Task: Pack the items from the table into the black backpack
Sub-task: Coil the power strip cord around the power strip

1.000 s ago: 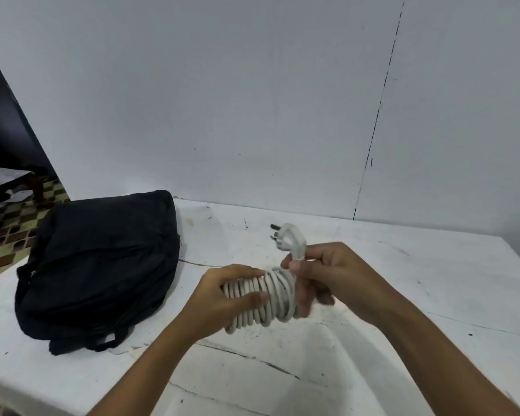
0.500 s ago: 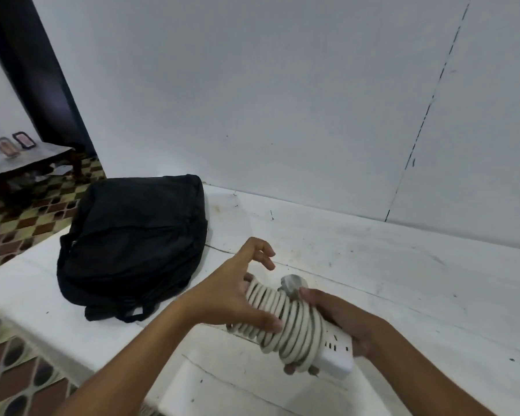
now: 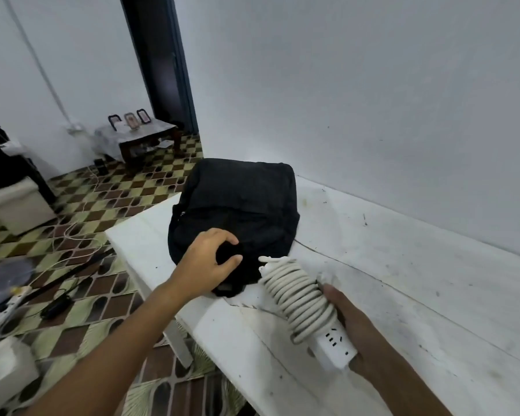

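Observation:
The black backpack (image 3: 237,205) lies flat near the left end of the white table (image 3: 403,295), closed as far as I can see. My left hand (image 3: 206,262) rests on its near end, fingers curled around a fold of the black fabric. To the right, my right hand (image 3: 354,325) holds a white power strip (image 3: 332,351) with its grey-white cord (image 3: 297,292) wound tightly around it. The strip points toward the backpack, a little above the table.
The white wall runs close behind the table. The table's left edge drops to a checkered floor strewn with cables (image 3: 72,235), another power strip (image 3: 6,307) and a black adapter. A low side table (image 3: 144,136) with picture frames stands by a dark doorway.
My left hand has let go of the wound cord and moved left onto the backpack, gripping its fabric. My right hand now holds the power strip alone. My view has swung left.

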A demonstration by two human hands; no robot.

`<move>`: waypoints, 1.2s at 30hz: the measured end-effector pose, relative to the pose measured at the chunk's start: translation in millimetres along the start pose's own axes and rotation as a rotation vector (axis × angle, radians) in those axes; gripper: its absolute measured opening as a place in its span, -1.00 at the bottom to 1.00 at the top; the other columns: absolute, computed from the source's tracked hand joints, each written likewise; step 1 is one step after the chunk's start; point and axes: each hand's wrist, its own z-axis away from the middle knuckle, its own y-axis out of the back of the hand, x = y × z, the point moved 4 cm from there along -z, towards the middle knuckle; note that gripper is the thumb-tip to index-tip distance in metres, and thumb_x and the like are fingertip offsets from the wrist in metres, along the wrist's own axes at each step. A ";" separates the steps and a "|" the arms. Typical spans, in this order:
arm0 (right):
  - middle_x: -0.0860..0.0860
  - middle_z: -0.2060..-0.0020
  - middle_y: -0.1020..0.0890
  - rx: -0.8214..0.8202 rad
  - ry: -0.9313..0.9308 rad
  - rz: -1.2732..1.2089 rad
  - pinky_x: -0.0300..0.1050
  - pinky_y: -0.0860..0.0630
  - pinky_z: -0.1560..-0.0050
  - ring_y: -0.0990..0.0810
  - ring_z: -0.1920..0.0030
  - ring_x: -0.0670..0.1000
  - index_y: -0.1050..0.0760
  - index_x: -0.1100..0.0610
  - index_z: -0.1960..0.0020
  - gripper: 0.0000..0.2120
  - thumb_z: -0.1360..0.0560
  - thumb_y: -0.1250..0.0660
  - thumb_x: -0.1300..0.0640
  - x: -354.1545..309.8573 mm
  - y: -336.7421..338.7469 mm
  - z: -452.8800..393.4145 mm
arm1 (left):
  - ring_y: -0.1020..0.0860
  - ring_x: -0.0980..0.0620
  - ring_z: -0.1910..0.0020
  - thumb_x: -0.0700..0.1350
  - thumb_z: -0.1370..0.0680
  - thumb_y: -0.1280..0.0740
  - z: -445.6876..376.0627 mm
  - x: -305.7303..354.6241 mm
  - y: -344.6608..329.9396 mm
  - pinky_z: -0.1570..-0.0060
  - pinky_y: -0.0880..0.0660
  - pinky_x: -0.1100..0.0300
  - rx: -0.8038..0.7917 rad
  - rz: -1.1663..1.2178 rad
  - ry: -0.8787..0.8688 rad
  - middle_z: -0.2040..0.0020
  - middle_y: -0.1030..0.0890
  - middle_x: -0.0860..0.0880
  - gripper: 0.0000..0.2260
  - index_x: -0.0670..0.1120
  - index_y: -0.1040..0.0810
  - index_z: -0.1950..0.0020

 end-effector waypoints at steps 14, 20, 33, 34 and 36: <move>0.22 0.24 -0.63 0.083 0.183 -0.147 -0.07 -0.57 0.38 -0.63 0.36 0.13 -0.64 0.20 0.09 -0.61 -0.51 -0.23 -0.09 -15.2 -72.2 -102.0 | -0.60 -0.09 0.18 -0.08 -0.25 -0.44 -60.6 -92.6 -14.0 0.27 -0.59 0.06 -0.087 -0.418 -0.441 0.09 -0.67 -0.04 -0.64 -0.02 -0.66 -0.04; 0.33 0.02 -0.59 0.144 0.265 -0.145 0.24 -0.43 -0.14 -0.60 0.08 0.24 -0.61 0.26 -0.04 -0.59 -0.55 -0.25 -0.08 -20.5 -82.8 -120.2 | -0.59 -0.05 0.18 0.01 -0.46 -0.37 -124.7 -112.0 -1.5 0.14 -0.49 0.10 -0.309 -0.037 0.113 0.23 -0.65 -0.03 -0.83 -0.02 -0.53 0.28; 0.33 0.12 -0.63 0.149 0.182 0.004 -0.01 -0.57 0.35 -0.63 0.32 0.21 -0.56 0.28 -0.12 -0.47 -0.46 -0.28 -0.18 -22.7 -102.1 -126.5 | -0.57 -0.09 0.15 -0.08 -0.50 -0.37 -195.2 -48.8 92.0 0.10 -0.46 0.06 -0.126 0.056 -0.107 0.23 -0.62 -0.04 -0.87 -0.13 -0.64 0.14; 0.32 0.12 -0.64 0.165 0.176 0.043 -0.01 -0.58 0.33 -0.63 0.31 0.21 -0.57 0.27 -0.11 -0.48 -0.45 -0.30 -0.17 -23.7 -103.2 -125.1 | -0.57 -0.08 0.12 -0.07 -0.50 -0.35 -197.0 -39.8 99.3 0.07 -0.49 0.03 -0.080 0.017 -0.161 0.21 -0.64 -0.03 -0.86 -0.10 -0.65 0.12; 0.29 0.14 -0.67 0.217 0.163 0.092 -0.01 -0.59 0.32 -0.64 0.31 0.20 -0.58 0.26 -0.10 -0.49 -0.37 -0.36 -0.13 -24.2 -104.7 -122.6 | -0.58 -0.07 0.08 -0.03 -0.46 -0.27 -198.8 -24.8 110.1 0.03 -0.51 -0.02 0.018 -0.032 -0.237 0.14 -0.67 -0.02 -0.80 -0.03 -0.66 0.05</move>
